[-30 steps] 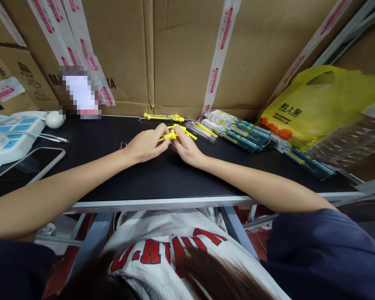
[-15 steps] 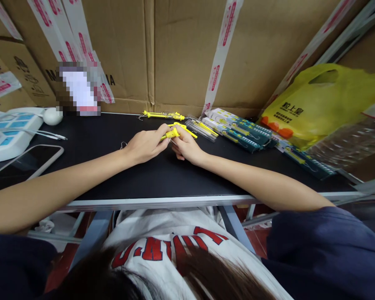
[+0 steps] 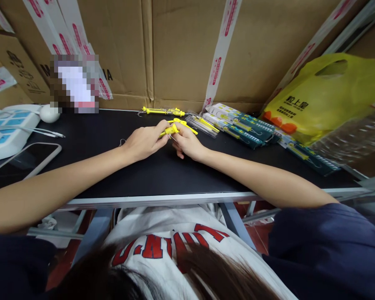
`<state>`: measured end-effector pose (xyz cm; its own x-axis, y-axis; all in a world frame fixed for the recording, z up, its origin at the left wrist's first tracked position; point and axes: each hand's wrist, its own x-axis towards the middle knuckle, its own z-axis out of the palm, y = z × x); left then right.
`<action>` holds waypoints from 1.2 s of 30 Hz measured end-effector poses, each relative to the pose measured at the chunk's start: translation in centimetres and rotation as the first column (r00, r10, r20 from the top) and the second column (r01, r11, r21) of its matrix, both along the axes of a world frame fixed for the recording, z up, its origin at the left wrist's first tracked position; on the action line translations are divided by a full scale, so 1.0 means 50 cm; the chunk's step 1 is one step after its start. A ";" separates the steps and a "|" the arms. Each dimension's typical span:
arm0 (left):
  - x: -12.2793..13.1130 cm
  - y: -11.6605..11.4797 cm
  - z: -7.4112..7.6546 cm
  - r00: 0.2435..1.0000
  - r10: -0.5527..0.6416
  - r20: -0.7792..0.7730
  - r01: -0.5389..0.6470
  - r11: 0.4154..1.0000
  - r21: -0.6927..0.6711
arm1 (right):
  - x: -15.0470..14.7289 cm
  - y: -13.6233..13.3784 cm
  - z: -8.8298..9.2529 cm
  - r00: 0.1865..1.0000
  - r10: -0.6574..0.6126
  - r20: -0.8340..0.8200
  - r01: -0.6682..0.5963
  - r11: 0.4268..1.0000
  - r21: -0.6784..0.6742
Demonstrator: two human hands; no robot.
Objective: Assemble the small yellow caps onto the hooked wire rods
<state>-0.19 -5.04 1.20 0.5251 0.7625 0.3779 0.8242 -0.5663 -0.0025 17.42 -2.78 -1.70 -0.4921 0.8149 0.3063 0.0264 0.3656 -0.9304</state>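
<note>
Over the black table, my left hand (image 3: 143, 141) is closed round a slim yellow plastic device (image 3: 172, 129); its wider end shows between my hands. A thin wire hook (image 3: 122, 142) sticks out behind the left palm. My right hand (image 3: 189, 141) pinches at that wider end, where something thin and metallic shows under the fingers. Just beyond them lie loose yellow pieces (image 3: 183, 121). A similar yellow device with a hook (image 3: 162, 111) lies by the back edge. To its right are clear packets of thin rods and yellow sticks (image 3: 203, 126).
Green-and-white printed boxes (image 3: 237, 125) are piled at right, beside a yellow plastic bag (image 3: 325, 96) and a clear ribbed plastic package (image 3: 346, 133). A phone (image 3: 25, 160) and a white power strip (image 3: 15, 125) with cables sit at left. Taped cardboard (image 3: 181, 54) walls the back.
The view has shifted slightly. Both hands keep their hold on the yellow device, with its wider end turned a little between the fingers.
</note>
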 end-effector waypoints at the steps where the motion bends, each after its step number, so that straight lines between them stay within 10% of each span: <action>1: -0.001 0.001 0.002 1.000 -0.013 0.004 0.013 1.000 -0.008 | 0.001 0.000 0.000 1.000 0.000 0.012 0.000 1.000 0.009; 10: -0.005 0.007 0.015 0.980 -0.155 0.128 0.162 0.986 -0.040 | 0.005 -0.003 -0.003 0.999 -0.014 0.030 0.013 0.999 0.035; 36: 0.003 -0.001 0.007 0.997 -0.031 0.073 0.031 1.000 0.007 | 0.006 -0.006 -0.001 0.997 0.046 -0.070 -0.045 0.999 0.020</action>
